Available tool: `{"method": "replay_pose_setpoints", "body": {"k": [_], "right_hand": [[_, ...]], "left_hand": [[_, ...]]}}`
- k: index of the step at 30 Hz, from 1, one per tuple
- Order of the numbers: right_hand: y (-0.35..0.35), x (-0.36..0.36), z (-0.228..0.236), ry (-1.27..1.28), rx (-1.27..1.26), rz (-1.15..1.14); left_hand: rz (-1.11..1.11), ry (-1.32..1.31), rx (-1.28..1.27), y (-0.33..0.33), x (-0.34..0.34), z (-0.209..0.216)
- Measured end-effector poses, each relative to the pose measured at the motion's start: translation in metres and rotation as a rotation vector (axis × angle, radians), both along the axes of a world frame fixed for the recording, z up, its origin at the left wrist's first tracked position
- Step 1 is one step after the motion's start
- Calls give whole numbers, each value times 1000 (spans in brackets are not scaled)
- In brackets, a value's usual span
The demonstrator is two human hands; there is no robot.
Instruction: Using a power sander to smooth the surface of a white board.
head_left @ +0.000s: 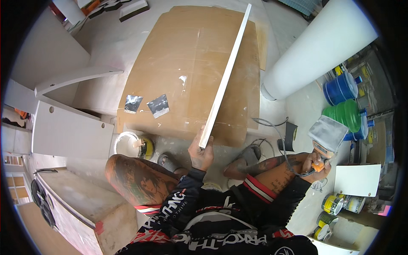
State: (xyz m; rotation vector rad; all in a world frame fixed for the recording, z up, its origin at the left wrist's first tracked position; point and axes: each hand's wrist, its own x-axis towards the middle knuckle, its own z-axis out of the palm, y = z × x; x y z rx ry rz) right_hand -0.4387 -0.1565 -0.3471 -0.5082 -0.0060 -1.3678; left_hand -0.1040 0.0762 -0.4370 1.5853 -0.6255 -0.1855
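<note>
My left hand [201, 155] is closed around the near end of a long, narrow white board [226, 80]. The board slants away from me to the far right, over a flat brown cardboard sheet [178, 59]. Off to the right, my right hand [315, 165] grips an orange electric sander [323, 150] by its body. Its square grey pad [328, 131] is turned up toward me, and a grey cord runs from the tool. Two dark square pieces, one on the left [133, 104] and one beside it [158, 106], lie on the cardboard.
An open paint bucket [147, 148] stands by my left knee. White panels [70, 131] rise at the left. A thick white column [314, 51] stands at the right, near blue water jugs [341, 88], a green one [345, 114] and several paint cans [332, 205]. A cord [272, 124] loops over the floor.
</note>
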Motion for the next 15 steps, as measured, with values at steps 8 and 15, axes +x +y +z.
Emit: {"method": "replay_pose_setpoints", "body": {"k": [8, 15], "right_hand": [[-4, 30, 1, -22, 32, 61], [-2, 39, 11, 34, 3, 111]], "left_hand": [[-219, 481, -88, 25, 6, -34], [178, 2091, -596, 8, -2, 52]]}}
